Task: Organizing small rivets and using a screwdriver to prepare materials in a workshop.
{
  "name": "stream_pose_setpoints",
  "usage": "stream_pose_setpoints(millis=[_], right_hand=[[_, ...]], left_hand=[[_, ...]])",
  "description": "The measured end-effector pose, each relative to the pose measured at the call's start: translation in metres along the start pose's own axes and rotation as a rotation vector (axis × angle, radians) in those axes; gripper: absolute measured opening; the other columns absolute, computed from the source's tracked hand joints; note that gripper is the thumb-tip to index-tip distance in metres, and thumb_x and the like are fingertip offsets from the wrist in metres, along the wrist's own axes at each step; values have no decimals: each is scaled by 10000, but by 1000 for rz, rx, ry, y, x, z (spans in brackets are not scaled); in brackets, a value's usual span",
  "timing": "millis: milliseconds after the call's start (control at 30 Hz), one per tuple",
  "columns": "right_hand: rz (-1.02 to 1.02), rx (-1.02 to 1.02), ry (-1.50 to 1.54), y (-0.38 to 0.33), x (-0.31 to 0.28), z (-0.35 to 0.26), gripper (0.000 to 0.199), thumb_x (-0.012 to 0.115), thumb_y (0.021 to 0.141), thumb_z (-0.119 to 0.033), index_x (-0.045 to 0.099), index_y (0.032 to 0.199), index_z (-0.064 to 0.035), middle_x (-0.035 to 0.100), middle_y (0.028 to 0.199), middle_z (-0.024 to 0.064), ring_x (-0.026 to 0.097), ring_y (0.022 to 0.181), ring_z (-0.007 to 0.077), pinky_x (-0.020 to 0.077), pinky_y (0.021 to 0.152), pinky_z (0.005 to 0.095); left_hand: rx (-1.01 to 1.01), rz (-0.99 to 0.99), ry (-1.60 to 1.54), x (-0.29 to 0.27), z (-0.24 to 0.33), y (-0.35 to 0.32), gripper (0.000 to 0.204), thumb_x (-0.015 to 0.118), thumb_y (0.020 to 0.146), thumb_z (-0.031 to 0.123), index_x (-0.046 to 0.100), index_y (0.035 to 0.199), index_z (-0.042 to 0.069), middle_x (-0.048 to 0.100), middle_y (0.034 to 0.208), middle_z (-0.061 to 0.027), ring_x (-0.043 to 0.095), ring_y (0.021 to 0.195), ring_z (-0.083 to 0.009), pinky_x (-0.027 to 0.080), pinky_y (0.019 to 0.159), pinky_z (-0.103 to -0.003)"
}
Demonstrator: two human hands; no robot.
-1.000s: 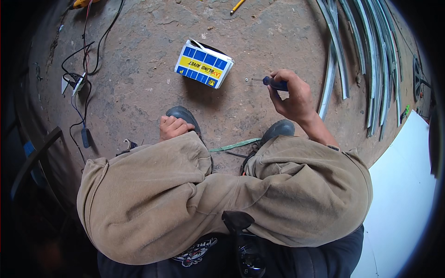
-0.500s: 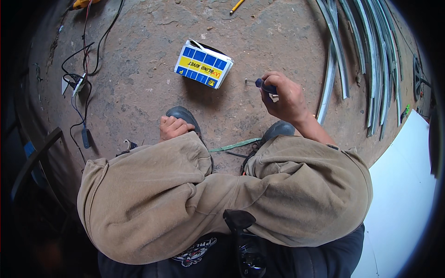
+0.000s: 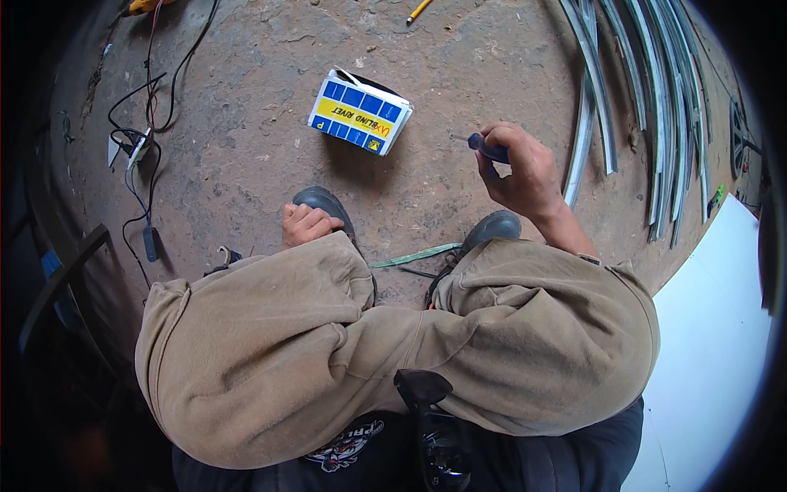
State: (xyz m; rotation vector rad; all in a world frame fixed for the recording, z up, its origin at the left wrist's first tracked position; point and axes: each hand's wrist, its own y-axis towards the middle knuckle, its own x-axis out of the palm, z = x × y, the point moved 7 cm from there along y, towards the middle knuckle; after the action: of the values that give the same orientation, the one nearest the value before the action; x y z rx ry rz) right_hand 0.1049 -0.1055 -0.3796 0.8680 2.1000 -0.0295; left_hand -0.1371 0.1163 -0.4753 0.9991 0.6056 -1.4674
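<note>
My right hand [image 3: 522, 170] is closed around the dark blue handle of a tool that looks like a screwdriver [image 3: 485, 148]. Its thin shaft points left, above the floor, toward the box. A blue, white and yellow rivet box [image 3: 361, 115] lies on the floor ahead of my feet, its flap lifted at the far side. Beside my left shoe [image 3: 321, 201], my left hand [image 3: 308, 225] rests with curled fingers. Its palm is hidden, so what it holds, if anything, does not show.
Long metal channel strips [image 3: 664, 123] lie in a bundle at the right, with a white sheet [image 3: 705, 353] nearer. Black cables [image 3: 156, 123] run along the left. A yellow pencil [image 3: 420, 11] lies at the far edge. Green strapping [image 3: 418, 254] stretches between my shoes.
My right hand has drawn back a little to the right with the tool, away from the box. The left hand and the box have not moved.
</note>
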Motion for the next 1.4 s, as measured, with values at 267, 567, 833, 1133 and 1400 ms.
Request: stream_pose_setpoints(millis=[267, 567, 833, 1133, 1400], right_hand=[[65, -28, 21, 7, -6, -6, 363, 709, 739, 26, 507, 1021, -83, 640, 883, 101, 667, 756, 282, 545, 624, 348], [-26, 29, -4, -10, 9, 14, 410, 737, 752, 55, 486, 1055, -60, 655, 953, 145, 699, 819, 269, 573, 679, 318], [106, -27, 44, 5, -18, -11, 399, 718, 728, 35, 501, 1046, -72, 641, 900, 117, 678, 760, 277, 555, 629, 335], [68, 50, 19, -13, 7, 23, 384, 712, 744, 31, 493, 1043, -71, 634, 887, 116, 671, 731, 272, 550, 615, 340], [131, -3, 59, 4, -19, -3, 404, 725, 737, 50, 495, 1049, -66, 645, 912, 124, 688, 770, 265, 562, 642, 331]], left_hand=[[-2, -16, 4, -2, -2, -6, 175, 685, 703, 341, 712, 800, 199, 582, 709, 62, 500, 669, -145, 303, 706, -355], [-18, -28, -4, 1, -1, -2, 181, 693, 703, 347, 709, 799, 195, 585, 717, 64, 503, 674, -148, 313, 713, -362], [-18, -31, 12, -2, -2, -5, 177, 688, 706, 347, 710, 789, 192, 580, 708, 65, 496, 672, -145, 310, 715, -357], [-9, -10, 13, 3, -1, 0, 177, 681, 694, 343, 709, 785, 193, 582, 708, 64, 493, 665, -145, 308, 711, -358], [-1, -2, 14, -2, -1, -3, 179, 675, 698, 353, 708, 782, 199, 572, 698, 66, 486, 658, -144, 305, 699, -351]])
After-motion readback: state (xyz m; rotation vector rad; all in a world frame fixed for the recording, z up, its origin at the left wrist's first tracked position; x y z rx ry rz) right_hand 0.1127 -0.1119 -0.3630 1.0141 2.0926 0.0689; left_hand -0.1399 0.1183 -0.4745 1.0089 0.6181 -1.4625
